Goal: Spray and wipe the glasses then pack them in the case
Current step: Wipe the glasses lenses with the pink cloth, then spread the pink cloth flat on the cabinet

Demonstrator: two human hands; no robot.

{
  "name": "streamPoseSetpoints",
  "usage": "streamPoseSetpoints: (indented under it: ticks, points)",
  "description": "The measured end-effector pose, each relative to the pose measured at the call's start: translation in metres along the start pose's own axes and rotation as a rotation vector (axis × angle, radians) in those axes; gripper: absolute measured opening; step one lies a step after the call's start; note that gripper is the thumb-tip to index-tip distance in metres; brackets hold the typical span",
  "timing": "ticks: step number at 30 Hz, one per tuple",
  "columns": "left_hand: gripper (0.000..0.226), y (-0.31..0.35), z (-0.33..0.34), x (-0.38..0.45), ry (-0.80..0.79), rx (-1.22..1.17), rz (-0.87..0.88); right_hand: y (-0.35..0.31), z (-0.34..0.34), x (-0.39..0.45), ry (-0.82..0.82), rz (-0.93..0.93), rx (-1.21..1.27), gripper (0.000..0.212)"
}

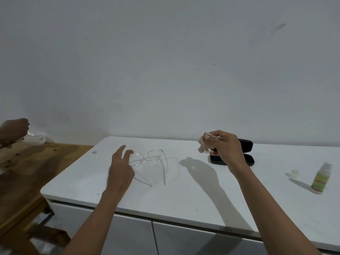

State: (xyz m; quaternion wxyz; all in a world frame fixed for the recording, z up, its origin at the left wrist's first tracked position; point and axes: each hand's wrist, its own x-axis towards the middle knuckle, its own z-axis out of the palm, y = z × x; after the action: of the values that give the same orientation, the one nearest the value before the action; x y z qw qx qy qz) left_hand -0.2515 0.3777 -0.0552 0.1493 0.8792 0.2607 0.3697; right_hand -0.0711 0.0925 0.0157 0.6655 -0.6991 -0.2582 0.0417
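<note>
Clear-framed glasses (149, 163) lie on white worktop (184, 196), lenses far, temple arms unfolded and pointing near. Left hand (120, 171) just left of glasses, grip wide, fingertips at left lens; contact unclear. Right hand (227, 149) raised over worktop right of glasses, grip pinched on crumpled pale pink cloth (204, 143). Black glasses case (246, 153) lies open behind right hand, at far side. Spray bottle (322, 178) stands upright far right, small white cap (295, 171) just left of it. Another person's hand (13, 131) at left edge over wooden table (36, 162).
</note>
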Motion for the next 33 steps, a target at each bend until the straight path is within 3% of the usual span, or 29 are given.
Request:
streamPoseSetpoints:
  ticks: [4,7,10,13,16,20,25,29,31,33]
  points:
    - [0.058,0.066,-0.009,0.011,0.184,0.016,0.147,-0.008,-0.002,0.004,0.035,0.003,-0.078,0.021]
    - [0.051,0.121,-0.015,0.025,0.218,0.016,0.197,-0.017,-0.006,0.003,0.023,-0.014,-0.150,0.027]
    - [0.036,0.161,-0.012,0.028,0.105,-0.154,0.205,-0.024,-0.008,-0.003,0.011,-0.035,-0.172,0.028]
    - [0.015,0.192,-0.009,0.025,-0.146,-0.520,0.064,-0.030,-0.011,-0.008,0.016,-0.030,-0.159,0.029]
    - [0.025,0.213,-0.003,0.023,-0.342,-0.648,-0.076,-0.039,-0.015,-0.011,0.016,-0.015,-0.132,0.037]
    - [0.003,0.228,-0.003,0.025,-0.369,-0.856,-0.152,-0.050,-0.027,-0.013,0.015,0.009,-0.172,0.050]
    - [0.009,0.243,-0.013,0.031,-0.473,-1.102,-0.290,-0.053,-0.046,-0.012,-0.098,0.083,-0.342,0.063]
    - [0.008,0.251,-0.020,0.037,-0.441,-1.034,-0.308,-0.054,-0.060,-0.015,-0.009,0.029,-0.547,0.053]
    - [0.009,0.253,-0.023,0.040,-0.441,-0.982,-0.289,-0.057,-0.064,-0.017,0.142,-0.110,-0.483,0.048]
    - [0.008,0.256,-0.027,0.043,-0.488,-0.960,-0.249,-0.062,-0.066,-0.018,0.115,-0.152,-0.331,0.035]
